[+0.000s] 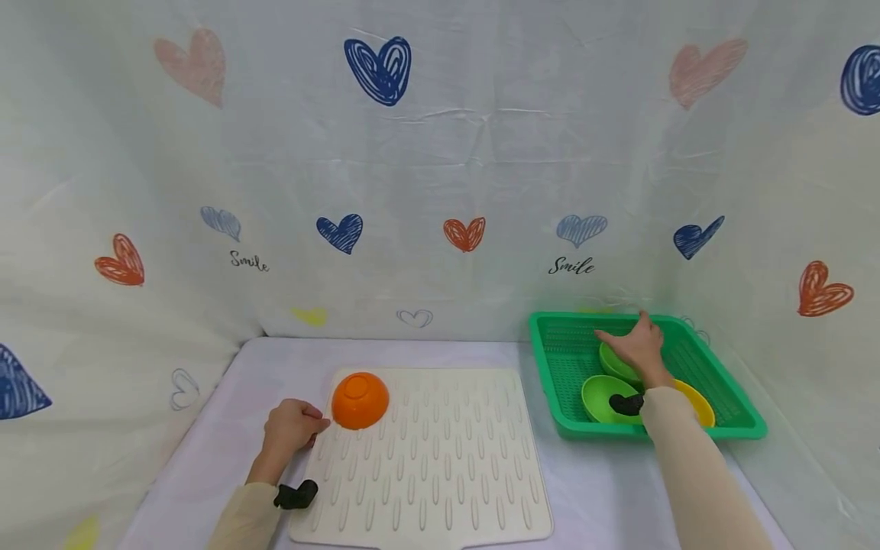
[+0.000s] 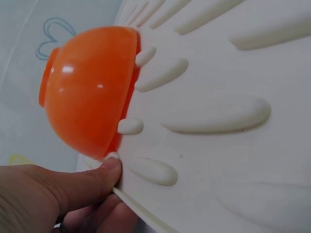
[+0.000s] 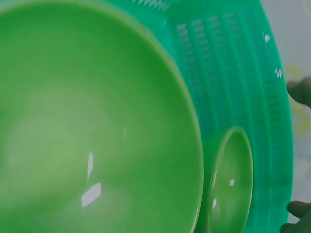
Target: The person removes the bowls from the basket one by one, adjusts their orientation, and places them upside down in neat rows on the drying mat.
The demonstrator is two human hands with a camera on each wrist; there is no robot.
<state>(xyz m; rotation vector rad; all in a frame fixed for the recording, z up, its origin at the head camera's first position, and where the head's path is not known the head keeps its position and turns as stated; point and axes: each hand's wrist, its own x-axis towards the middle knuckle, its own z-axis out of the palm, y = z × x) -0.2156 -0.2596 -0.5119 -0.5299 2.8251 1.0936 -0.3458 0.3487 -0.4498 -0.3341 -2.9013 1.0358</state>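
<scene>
My left hand [image 1: 292,428] pinches the left edge of a white drain board [image 1: 447,489], thumb on top and fingers beneath, as the left wrist view shows. Just beside the thumb [image 2: 92,182], an orange bowl [image 1: 359,403] lies upside down on the ribbed board. On the right, my right hand [image 1: 639,350] reaches over a green basket [image 1: 739,416] with thumb and fingers spread. Below it sit a green bowl [image 1: 612,365] and, nearer me, another green bowl [image 1: 600,397]. Fingertips [image 3: 302,91] show beyond the basket's rim in the right wrist view.
A yellow bowl [image 1: 697,401], partly behind the right sleeve, sits in the basket too. Both stand on a white-covered table [image 1: 543,489]. A white curtain [image 1: 440,176] printed with hearts closes off the back and sides.
</scene>
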